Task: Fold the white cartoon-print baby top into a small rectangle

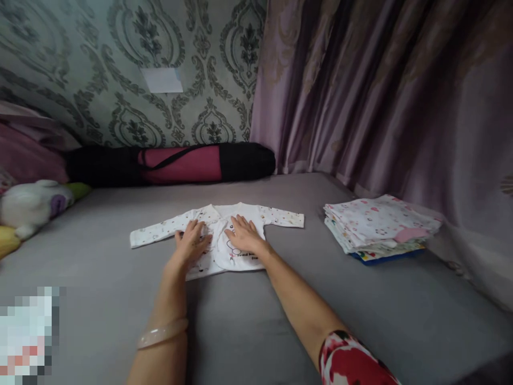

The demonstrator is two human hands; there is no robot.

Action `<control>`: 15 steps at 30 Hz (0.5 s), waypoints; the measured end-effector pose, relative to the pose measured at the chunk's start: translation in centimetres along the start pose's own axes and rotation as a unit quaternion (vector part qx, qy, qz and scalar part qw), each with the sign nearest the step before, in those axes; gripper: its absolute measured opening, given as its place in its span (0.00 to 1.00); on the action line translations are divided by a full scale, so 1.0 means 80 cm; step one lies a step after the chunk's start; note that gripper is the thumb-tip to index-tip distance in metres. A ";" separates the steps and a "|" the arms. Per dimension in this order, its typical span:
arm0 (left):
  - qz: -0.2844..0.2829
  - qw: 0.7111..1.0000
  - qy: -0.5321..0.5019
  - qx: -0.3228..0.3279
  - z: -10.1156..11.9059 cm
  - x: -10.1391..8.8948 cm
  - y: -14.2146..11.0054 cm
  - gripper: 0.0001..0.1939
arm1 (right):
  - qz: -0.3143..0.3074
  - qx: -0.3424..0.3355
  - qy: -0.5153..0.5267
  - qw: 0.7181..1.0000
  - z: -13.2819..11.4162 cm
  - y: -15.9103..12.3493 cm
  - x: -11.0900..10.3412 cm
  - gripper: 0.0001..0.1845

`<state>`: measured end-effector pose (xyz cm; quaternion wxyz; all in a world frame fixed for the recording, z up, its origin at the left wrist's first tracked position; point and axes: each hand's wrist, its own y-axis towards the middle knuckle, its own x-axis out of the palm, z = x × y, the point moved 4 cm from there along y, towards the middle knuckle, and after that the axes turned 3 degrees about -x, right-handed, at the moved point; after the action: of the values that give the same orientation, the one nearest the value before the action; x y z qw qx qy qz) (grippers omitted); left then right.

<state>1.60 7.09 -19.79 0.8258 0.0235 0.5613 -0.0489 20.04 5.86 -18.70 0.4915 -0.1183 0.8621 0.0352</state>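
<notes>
A small white baby shirt (240,262) with printed figures and lettering lies spread on the grey bed sheet (304,310), both long sleeves stretched out sideways. My left hand (191,243) rests on the left half of its front, fingers spread. On the right half, over part of the print, my right hand (245,235) lies flat with its fingers extended. Neither hand grips the cloth. A pale bangle (162,333) circles my left wrist.
To the right sits a stack of folded clothes (380,222). A black and maroon long bag (180,163) lies along the wall. Stuffed toys (28,206) are at the left, and a purple curtain (340,91) hangs at the right. Something pixelated fills the lower left corner.
</notes>
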 end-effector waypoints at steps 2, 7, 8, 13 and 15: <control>0.043 0.999 -0.022 0.013 -0.001 -0.005 0.004 0.22 | 0.037 0.005 0.061 0.997 0.022 0.005 -0.034 0.33; 0.088 0.992 -0.062 0.067 0.002 -0.007 0.011 0.21 | 0.200 0.177 0.045 0.963 0.121 -0.023 -0.124 0.18; 0.071 0.992 -0.062 0.078 0.003 -0.004 0.012 0.21 | 0.212 0.199 0.036 0.956 0.138 -0.032 -0.134 0.18; 0.002 0.996 -0.038 0.075 0.001 0.008 0.014 0.19 | 0.235 0.257 0.021 0.937 0.192 -0.069 -0.144 0.19; -0.005 0.996 -0.038 0.076 -0.001 0.007 0.017 0.20 | 0.239 0.275 0.019 0.931 0.201 -0.072 -0.141 0.19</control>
<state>1.89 8.38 -20.37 0.8422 0.0811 0.5243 -0.0964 40.43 5.00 -16.99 0.4650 0.2308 0.8500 -0.0893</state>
